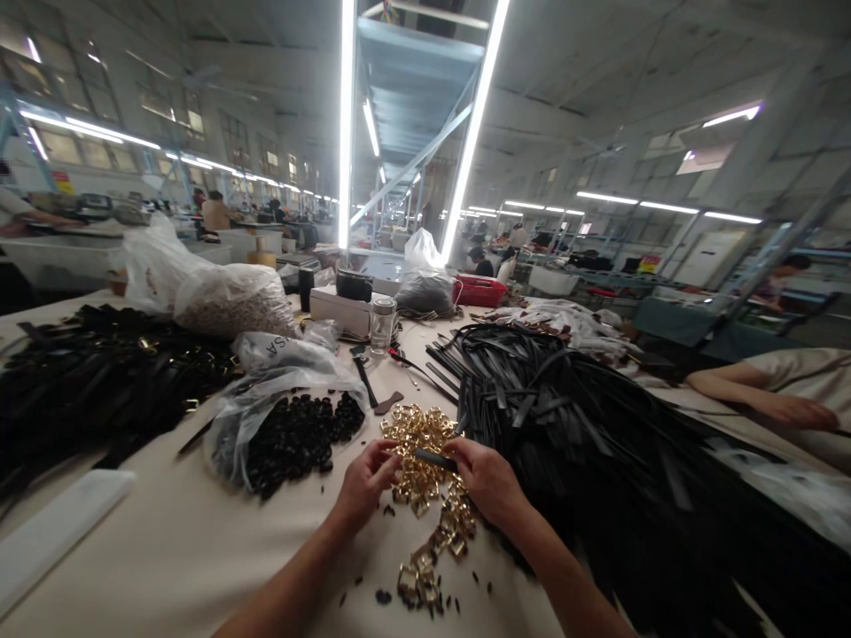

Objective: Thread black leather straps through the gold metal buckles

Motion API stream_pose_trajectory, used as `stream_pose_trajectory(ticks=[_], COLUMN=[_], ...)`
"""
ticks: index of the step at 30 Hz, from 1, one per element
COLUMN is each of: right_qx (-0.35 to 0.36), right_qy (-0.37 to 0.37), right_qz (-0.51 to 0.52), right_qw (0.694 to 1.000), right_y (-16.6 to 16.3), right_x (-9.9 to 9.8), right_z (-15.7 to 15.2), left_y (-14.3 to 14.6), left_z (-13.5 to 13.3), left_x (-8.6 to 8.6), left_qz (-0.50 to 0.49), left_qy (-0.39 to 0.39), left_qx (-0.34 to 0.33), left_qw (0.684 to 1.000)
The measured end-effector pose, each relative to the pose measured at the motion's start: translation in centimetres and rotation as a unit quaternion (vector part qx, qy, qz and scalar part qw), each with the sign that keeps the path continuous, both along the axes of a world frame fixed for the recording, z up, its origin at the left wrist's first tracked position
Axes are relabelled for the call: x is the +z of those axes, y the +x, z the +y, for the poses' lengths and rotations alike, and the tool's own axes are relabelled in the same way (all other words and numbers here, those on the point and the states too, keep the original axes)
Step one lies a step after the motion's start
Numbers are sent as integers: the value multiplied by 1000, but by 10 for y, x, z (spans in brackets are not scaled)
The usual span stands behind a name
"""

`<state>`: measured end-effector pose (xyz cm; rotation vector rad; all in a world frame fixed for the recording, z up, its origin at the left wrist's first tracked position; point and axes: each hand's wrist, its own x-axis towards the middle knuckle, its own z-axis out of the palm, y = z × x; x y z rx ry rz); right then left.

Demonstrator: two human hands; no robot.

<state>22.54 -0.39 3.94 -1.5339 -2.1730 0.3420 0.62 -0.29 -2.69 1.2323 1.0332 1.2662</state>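
Observation:
My right hand [490, 478] pinches a black leather strap [435, 459] close to its end, which points left toward my other hand. The fingers of my left hand [367, 478] are pressed together near the strap's tip; whatever they hold is too small to make out. Beneath and between both hands lies a heap of gold metal buckles [422, 425], trailing toward me along the table. Left of it, small black loops [299, 439] spill from a clear plastic bag [243, 416]. A large bundle of black straps [532, 399] covers the table on the right.
More black straps with gold buckles [113, 372] lie at far left, near a white block [66, 532]. Behind stand a filled plastic bag [232, 297], a glass jar [383, 326] and a red basket [480, 291]. Another person's arm [764, 399] rests at right.

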Motion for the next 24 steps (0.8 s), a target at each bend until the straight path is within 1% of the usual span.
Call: stream_pose_trajectory(ticks=[2,4,6,8,11,12,14,16,17,18,19,21,22,23,24], right_qx=[22,28,35,46,62,63,60,64,79,101,124,139,128,109,90], right_qy=[3,2,-2,-10,-22,-14,42,119,141,141,119,34,-16,-65,-114], right_qz=[59,95,111,113,123,132,165,214,235,248,251,244,247,268,308], right_qw=[998,995,993,992,990,989,984,967,958,953,953,959,960,955,940], right_y=[-8,-15,-19,-20,-15,-12,-6,-3,-3,-5,-8,-16,-20,-24,-27], right_x=[-10,-21,-29,-33,-29,-26,-17,-8,-5,-3,-2,-7,-11,-16,-21], right_z=[-10,-15,-16,-15,-14,-15,-18,-25,-29,-33,-36,-40,-41,-39,-37], left_y=[1,3,6,9,10,10,8,5,4,3,3,2,2,3,3], left_z=[-5,-10,-13,-15,-15,-14,-11,-9,-8,-7,-6,-7,-9,-11,-13], left_x=[7,12,15,16,18,19,19,17,16,15,15,16,18,20,22], left_qz=[1,-1,-6,-13,-22,-26,-35,-51,-63,-75,-87,-102,-102,-98,-88], left_qy=[-1,-6,-19,-40,-70,-78,-92,-97,-95,-88,-74,-33,-9,15,40], left_qx=[-16,-34,-45,-42,-23,-17,0,32,50,66,82,106,115,121,122], left_qw=[1000,999,999,998,997,996,995,993,992,991,990,989,988,988,988])
